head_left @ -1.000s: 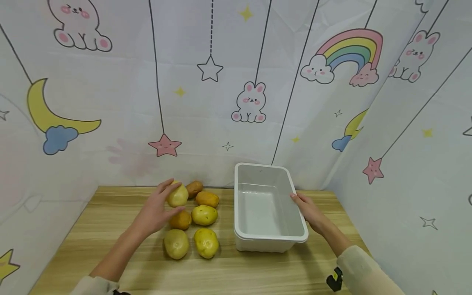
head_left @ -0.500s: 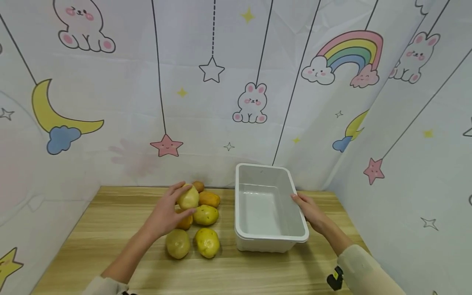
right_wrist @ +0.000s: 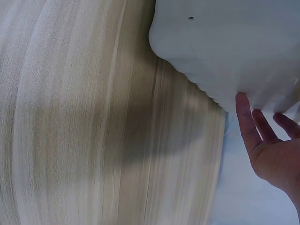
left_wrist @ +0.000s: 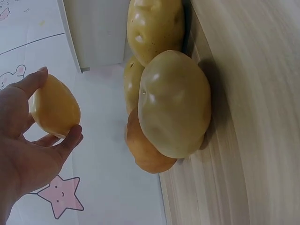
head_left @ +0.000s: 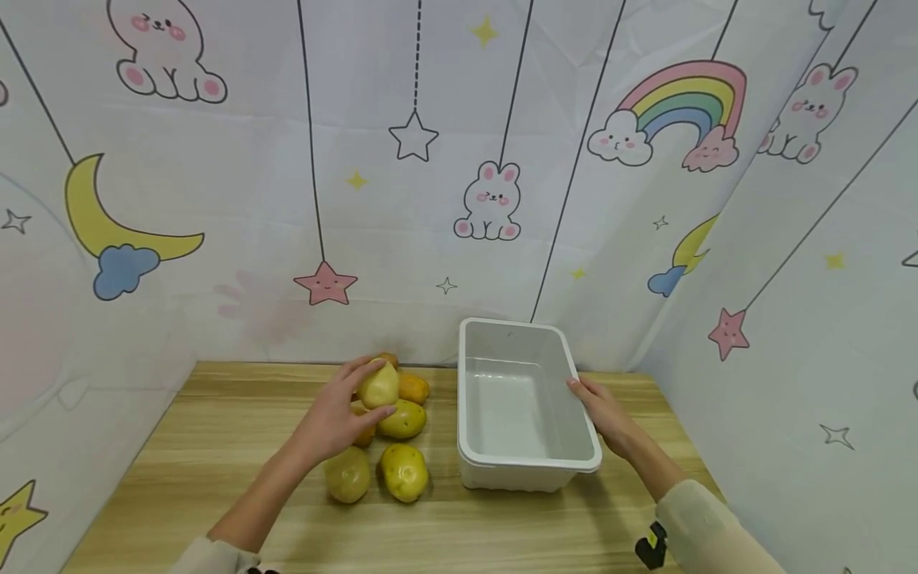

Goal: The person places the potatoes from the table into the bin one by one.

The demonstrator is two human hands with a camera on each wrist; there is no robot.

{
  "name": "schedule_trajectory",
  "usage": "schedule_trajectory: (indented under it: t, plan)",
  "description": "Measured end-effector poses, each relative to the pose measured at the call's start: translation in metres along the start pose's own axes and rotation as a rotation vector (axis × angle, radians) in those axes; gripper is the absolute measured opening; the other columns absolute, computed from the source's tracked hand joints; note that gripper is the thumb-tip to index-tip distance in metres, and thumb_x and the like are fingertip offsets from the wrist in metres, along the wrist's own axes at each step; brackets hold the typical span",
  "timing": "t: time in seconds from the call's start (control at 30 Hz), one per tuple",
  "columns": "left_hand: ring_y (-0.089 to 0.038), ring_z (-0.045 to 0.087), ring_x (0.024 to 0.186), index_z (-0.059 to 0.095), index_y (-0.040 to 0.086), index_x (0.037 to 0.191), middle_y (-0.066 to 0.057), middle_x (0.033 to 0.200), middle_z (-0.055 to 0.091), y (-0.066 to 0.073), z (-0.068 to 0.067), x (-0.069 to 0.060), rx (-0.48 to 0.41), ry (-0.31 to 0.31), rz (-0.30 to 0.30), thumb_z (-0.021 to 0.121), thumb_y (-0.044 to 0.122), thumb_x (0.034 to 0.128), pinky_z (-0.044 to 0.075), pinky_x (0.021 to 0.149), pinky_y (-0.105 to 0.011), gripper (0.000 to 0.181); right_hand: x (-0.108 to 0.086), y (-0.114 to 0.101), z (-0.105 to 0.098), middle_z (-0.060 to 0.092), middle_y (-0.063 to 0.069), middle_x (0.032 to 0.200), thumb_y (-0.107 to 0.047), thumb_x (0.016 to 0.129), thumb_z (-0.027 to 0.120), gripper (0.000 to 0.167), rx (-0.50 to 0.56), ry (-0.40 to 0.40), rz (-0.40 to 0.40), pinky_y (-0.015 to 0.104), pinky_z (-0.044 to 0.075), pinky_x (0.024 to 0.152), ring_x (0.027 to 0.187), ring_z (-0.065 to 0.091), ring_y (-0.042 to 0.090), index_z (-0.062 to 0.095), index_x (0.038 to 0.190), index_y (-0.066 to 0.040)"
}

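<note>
A pale yellow potato (head_left: pixel 378 386) is pinched between the thumb and fingers of my left hand (head_left: pixel 335 418). The left wrist view shows this hand (left_wrist: pixel 28 140) holding it clear of the table. Below and beside it lie several other potatoes, among them a yellow one (head_left: pixel 405 472), a pale one (head_left: pixel 347 475) and an orange-brown one (head_left: pixel 413 388). My right hand (head_left: pixel 608 416) grips the right rim of a white plastic bin (head_left: pixel 516 477), thumb over the edge. In the right wrist view its fingers (right_wrist: pixel 247 122) press against the bin's outer wall. Nothing lies inside the bin.
The bin stands on a wood-grain table (head_left: pixel 430 534), right of the potatoes. A white cloth wall (head_left: pixel 402 319) printed with cartoon rabbits and stars rises behind the table, with another wall (head_left: pixel 810 446) on the right.
My left hand has moved right with the pale yellow potato, from the left of the pile to over its back part. The right hand keeps its hold on the bin.
</note>
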State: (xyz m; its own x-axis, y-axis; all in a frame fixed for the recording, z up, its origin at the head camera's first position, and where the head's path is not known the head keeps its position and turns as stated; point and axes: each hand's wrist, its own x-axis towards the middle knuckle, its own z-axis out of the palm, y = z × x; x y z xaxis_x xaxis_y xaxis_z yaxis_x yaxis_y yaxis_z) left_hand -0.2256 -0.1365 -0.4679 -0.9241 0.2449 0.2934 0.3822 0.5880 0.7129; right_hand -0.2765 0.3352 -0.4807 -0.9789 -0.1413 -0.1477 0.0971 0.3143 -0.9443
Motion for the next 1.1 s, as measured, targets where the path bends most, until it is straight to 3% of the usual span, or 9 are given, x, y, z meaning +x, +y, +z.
schedule_trajectory:
  t: [0.57, 1.1]
  plan:
    - [-0.041, 0.051, 0.139, 0.051, 0.014, 0.157, -0.015, 0.164, 0.041, 0.009, 0.006, 0.003, -0.018, 0.020, 0.028, 0.084, 0.033, 0.0942, 0.054, 0.104, -0.055, 0.073, 0.000, 0.002, 0.000, 0.064, 0.031, 0.133, -0.046, 0.113, 0.047, 0.069, 0.003, -0.008, -0.012, 0.037, 0.061, 0.085, 0.112, 0.070, 0.033, 0.042, 0.155, 0.009]
    - [-0.036, 0.055, 0.135, 0.059, 0.017, 0.149, -0.011, 0.158, 0.048, 0.023, 0.009, 0.005, -0.002, 0.054, 0.138, 0.088, 0.034, 0.0894, 0.055, 0.102, -0.051, 0.069, -0.001, 0.001, 0.000, 0.064, 0.032, 0.134, -0.047, 0.113, 0.047, 0.069, 0.013, 0.001, -0.006, 0.038, 0.061, 0.085, 0.114, 0.069, 0.035, 0.042, 0.155, 0.008]
